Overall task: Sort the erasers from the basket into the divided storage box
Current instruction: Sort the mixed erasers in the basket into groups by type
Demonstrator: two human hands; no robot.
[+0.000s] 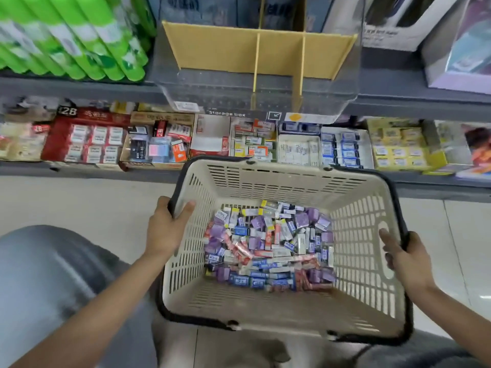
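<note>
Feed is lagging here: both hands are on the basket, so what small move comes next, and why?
Probably free the right hand to pick one eraser: the erasers all lie in the beige plastic basket, and the clear storage box with cardboard dividers looks empty.

Eraser (268, 245) labels too blurred
</note>
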